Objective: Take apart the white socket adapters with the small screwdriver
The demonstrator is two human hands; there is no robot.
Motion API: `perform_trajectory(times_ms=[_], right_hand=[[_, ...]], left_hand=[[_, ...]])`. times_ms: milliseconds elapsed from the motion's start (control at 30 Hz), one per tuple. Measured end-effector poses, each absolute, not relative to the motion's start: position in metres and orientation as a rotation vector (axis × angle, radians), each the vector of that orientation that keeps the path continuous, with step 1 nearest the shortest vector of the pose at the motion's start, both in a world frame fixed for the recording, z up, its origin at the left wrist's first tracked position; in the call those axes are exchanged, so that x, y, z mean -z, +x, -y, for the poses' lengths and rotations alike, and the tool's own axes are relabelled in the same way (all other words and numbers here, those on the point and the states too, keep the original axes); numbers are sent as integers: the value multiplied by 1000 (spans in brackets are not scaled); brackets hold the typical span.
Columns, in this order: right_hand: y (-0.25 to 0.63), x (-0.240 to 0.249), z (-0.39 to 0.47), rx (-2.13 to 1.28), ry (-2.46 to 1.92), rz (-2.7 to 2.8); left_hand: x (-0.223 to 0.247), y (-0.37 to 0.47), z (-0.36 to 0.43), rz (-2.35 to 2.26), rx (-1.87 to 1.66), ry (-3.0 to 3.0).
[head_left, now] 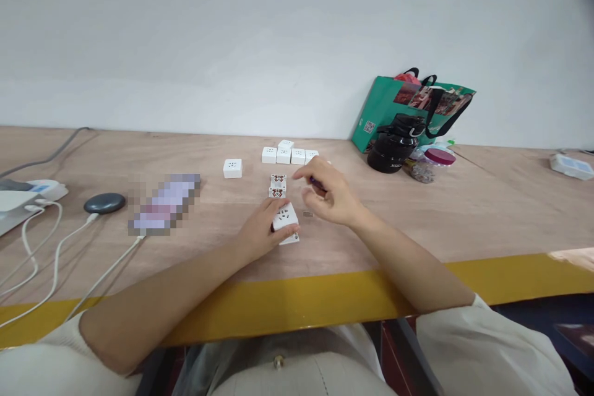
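Observation:
My left hand (262, 229) is closed around a white power socket (284, 215) near the front of the table, thumb in front and fingers behind. A white plate-like part with a screw hole (296, 237) shows just under the socket's front edge. Right behind it lies an uncovered white socket base (278, 187) with copper-coloured contacts inside. My right hand (327, 192) hovers to the right of that base, its index finger bent towards it. A dark, thin object (318, 183) shows within its curled fingers; its kind is unclear. On the table between my hands lies a small flat piece (307, 214).
Several white sockets (283, 155) stand grouped at the back, and a single one (232, 168) sits left of them. To the left are a blurred phone (167, 204), a dark round pad (104, 203) and white cables. A black flask (392, 145), jar (422, 170) and green bag (378, 105) stand back right.

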State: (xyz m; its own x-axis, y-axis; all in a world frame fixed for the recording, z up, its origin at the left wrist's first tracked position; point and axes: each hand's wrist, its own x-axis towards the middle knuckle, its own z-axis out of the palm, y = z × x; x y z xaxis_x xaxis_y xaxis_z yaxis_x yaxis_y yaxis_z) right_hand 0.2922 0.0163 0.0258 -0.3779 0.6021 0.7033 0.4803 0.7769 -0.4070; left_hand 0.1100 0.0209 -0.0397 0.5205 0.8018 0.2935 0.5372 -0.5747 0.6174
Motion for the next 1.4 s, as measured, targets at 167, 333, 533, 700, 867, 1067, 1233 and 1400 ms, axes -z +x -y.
perform_trajectory(times_ms=[167, 333, 533, 700, 867, 1067, 1233, 1400], right_hand=[[291, -16, -22, -132, -947, 2651], [281, 0, -21, 115, -1033, 2644], [284, -5, -27, -21, -1155, 2454], [322, -19, -53, -342, -1653, 2022], [358, -5, -77, -907, -1726, 1864], [366, 7, -81, -988, -1725, 1809], [367, 8, -82, -1038, -1679, 1776], [368, 10, -83, -966, -1720, 1747]], left_hand=[[35, 106, -24, -1167, -926, 2056], [32, 109, -21, -1079, -977, 1941], [35, 111, -21, -1015, -1030, 1948], [36, 106, -19, -981, -897, 2455], [44, 106, -24, -852, -675, 2783], [47, 101, -40, -962, -706, 2824], [48, 98, -45, -988, -730, 2846], [51, 99, -46, -976, -745, 2857]])
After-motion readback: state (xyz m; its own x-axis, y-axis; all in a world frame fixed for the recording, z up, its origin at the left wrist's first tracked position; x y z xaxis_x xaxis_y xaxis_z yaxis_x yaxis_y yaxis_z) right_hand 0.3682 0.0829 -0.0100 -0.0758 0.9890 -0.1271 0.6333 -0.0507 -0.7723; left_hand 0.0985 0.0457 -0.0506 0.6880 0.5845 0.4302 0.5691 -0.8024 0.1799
